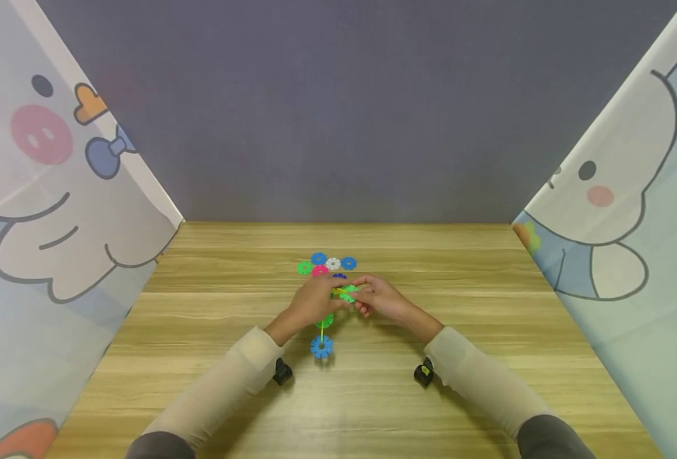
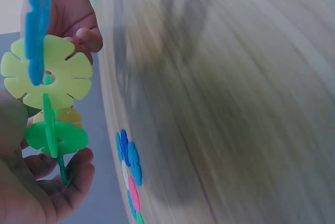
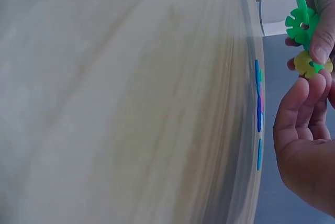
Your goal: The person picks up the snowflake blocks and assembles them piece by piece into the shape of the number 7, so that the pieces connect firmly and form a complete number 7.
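Even soft light; blurred wrist views

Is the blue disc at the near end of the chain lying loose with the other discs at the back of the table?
No, the blue disc sits near the person, joined to the chain the left hand holds, apart from the loose discs.

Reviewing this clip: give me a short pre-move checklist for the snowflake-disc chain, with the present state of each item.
1. Left hand grips the chain of slotted plastic discs: ok.
2. Right hand pinches the green disc: ok.
3. Blue end disc attached through the yellow-green link: ok.
4. Loose flat discs lie on the wooden table beyond the hands: ok.
5. Green disc fully seated in its slot: cannot tell.
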{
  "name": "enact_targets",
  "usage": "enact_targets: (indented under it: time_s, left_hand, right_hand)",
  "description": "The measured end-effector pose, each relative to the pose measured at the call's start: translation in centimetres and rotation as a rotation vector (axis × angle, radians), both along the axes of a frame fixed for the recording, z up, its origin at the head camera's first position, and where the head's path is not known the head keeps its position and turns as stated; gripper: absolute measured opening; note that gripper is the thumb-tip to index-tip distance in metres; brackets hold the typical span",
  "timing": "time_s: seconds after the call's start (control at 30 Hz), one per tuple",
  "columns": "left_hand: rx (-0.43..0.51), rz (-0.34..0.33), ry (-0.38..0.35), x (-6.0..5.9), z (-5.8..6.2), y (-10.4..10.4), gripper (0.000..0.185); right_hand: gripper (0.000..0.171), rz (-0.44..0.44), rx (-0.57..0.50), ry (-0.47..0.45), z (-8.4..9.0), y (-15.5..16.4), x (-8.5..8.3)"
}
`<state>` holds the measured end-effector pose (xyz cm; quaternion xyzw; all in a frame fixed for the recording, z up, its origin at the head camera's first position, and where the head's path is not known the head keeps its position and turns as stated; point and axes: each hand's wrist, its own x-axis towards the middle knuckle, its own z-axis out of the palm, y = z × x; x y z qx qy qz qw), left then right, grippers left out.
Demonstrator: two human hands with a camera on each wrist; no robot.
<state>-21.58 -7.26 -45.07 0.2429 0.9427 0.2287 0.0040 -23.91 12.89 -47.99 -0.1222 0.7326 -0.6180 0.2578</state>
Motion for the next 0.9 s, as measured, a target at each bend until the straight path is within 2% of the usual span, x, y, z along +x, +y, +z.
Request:
enact_targets:
  time_s: [0.27, 0.6, 0.73, 0.9]
  left_hand:
    - [0.026, 0.082, -0.050, 0.0, 0.3, -1.5, 0.052]
    - [0.021, 0.155, -0.062, 0.0, -0.1, -3.7, 0.051]
    - [0.014, 0.164, -0.061, 0.1, -0.1, -4.4, 0.050]
    - [-0.003, 0.178, -0.061, 0.4, -0.1, -4.9, 0.051]
  right_hand:
    - [0.035, -0.045, 0.064, 0.042, -0.2, 0.3, -0.6]
    - [0.027, -0.060, 0.151, 0.115, -0.3, 0.0, -1.3]
    - [0.027, -0.026, 0.210, 0.198, -0.2, -0.3, -1.5]
    - [0.022, 0.046, 0.368, 0.406, 0.0, -1.0, -2.1]
